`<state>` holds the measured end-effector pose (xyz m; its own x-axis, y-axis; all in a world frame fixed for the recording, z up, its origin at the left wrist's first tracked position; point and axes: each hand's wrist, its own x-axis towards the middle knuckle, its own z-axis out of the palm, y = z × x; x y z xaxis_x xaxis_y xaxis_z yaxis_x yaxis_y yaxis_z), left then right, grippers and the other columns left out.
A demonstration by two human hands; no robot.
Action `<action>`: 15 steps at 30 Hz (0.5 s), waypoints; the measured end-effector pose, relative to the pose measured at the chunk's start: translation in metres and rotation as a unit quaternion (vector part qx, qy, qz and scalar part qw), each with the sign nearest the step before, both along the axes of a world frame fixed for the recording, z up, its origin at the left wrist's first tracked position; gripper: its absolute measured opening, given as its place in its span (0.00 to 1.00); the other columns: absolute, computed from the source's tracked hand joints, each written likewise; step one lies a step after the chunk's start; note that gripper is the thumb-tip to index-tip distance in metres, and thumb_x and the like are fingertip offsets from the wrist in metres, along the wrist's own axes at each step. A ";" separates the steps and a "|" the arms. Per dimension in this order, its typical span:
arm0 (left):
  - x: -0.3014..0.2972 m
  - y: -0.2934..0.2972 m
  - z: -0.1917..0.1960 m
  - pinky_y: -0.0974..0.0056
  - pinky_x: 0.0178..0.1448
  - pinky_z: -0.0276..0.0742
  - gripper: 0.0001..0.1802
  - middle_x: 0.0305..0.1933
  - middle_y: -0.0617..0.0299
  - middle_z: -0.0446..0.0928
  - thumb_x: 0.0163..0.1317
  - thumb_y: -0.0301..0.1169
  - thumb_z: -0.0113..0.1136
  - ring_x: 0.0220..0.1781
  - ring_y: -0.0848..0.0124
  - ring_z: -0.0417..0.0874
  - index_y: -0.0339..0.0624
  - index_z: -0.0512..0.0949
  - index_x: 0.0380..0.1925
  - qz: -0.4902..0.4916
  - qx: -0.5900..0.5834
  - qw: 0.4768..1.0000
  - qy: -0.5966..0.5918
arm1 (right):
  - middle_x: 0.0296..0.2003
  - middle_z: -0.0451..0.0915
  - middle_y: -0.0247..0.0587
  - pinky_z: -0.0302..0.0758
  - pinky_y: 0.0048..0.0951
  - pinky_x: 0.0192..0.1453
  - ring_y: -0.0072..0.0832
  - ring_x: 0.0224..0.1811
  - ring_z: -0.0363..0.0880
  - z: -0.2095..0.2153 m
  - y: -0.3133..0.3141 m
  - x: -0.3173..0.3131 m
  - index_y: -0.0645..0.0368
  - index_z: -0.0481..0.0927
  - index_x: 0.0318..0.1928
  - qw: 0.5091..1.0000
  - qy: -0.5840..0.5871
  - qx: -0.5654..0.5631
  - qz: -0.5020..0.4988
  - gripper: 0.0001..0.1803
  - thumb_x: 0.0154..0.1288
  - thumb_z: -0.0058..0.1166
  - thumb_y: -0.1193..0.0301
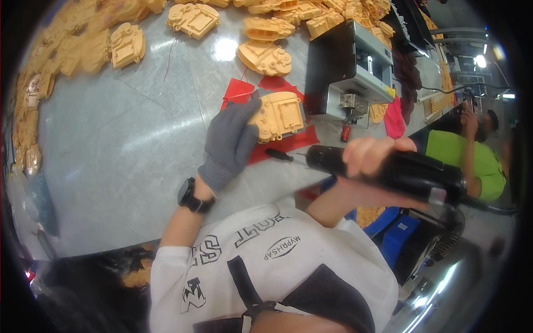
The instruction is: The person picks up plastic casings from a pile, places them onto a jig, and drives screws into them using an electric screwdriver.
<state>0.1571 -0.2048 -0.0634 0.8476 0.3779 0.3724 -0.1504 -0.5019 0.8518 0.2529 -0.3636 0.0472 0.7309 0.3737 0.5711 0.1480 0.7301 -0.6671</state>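
My left hand [232, 141], in a grey glove, grips the left side of a yellow plastic housing [282, 115]. The housing has a raised rectangular frame and small round bosses on its upper face. Beneath it is a grey block, partly hidden, with red sheets [302, 140] around it on the table. My bare right hand [369, 158] is wrapped around a black electric screwdriver [425, 175], its nose pointing left, to the right of and nearer than the housing. By that nose is a slim black piece [279, 155] with a thin metal shaft; whether it is a separate tool, I cannot tell.
A black and silver box-shaped machine [333, 77], probably a screw feeder, stands right of the housing. More yellow housings [265, 57] lie beyond, with piles [72, 53] along the far and left edges. A person in a green top [463, 164] is at the right.
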 end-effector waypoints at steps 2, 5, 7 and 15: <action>0.001 0.001 -0.001 0.58 0.54 0.67 0.19 0.48 0.46 0.73 0.59 0.30 0.46 0.48 0.53 0.73 0.34 0.70 0.49 0.005 0.011 1.000 -0.002 | 0.20 0.72 0.47 0.67 0.33 0.20 0.34 0.16 0.69 -0.001 0.016 -0.004 0.66 0.64 0.48 1.000 -0.004 0.022 0.018 0.55 0.40 0.36 0.23; 0.001 0.001 -0.002 0.57 0.55 0.67 0.19 0.48 0.47 0.73 0.58 0.29 0.46 0.47 0.52 0.73 0.34 0.70 0.50 0.007 0.021 1.000 -0.005 | 0.21 0.71 0.47 0.67 0.33 0.21 0.34 0.17 0.70 -0.005 0.033 -0.008 0.68 0.61 0.49 0.999 -0.032 0.012 0.034 0.57 0.40 0.36 0.23; 0.001 0.001 -0.002 0.57 0.55 0.66 0.19 0.47 0.47 0.73 0.58 0.29 0.46 0.47 0.52 0.73 0.34 0.70 0.50 0.005 0.018 1.000 -0.005 | 0.21 0.71 0.47 0.68 0.32 0.21 0.34 0.17 0.70 -0.007 0.039 -0.008 0.69 0.61 0.49 0.998 -0.041 0.008 0.038 0.57 0.40 0.36 0.23; -0.002 0.002 0.000 0.55 0.55 0.66 0.19 0.45 0.45 0.73 0.57 0.27 0.47 0.44 0.50 0.73 0.33 0.70 0.49 0.005 -0.006 1.000 -0.016 | 0.20 0.71 0.48 0.70 0.32 0.22 0.34 0.18 0.70 -0.017 0.053 -0.009 0.72 0.61 0.47 0.998 -0.014 -0.009 0.063 0.60 0.36 0.36 0.22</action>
<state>0.1555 -0.2025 -0.0633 0.8321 0.3899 0.3944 -0.1726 -0.4937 0.8524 0.2438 -0.3111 0.0303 0.6621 0.4709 0.5829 0.0748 0.7325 -0.6766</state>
